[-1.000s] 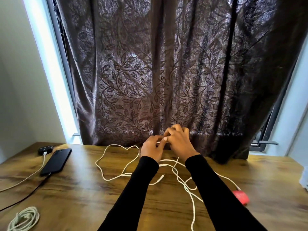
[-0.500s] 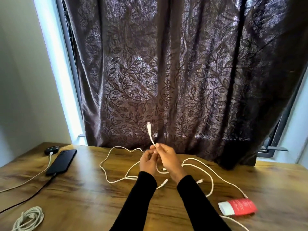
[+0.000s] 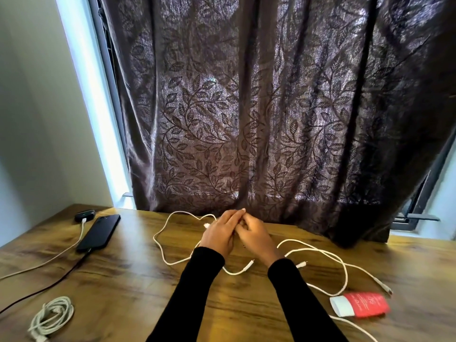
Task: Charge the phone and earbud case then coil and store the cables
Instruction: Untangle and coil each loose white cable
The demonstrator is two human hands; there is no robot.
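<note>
Between both hands' pressed-together fingers (image 3: 234, 215), white cable (image 3: 162, 233) end sits pinched.

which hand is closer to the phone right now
Left. The left hand is at the table's middle, to the right of the phone; the right hand touches it on the far side, farther from the phone.

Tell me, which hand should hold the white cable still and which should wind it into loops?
Probably the left hand holds, since the plug end pokes out beside it. The right hand looks better for winding: most of the loose white cable trails along the table on its side.
</note>
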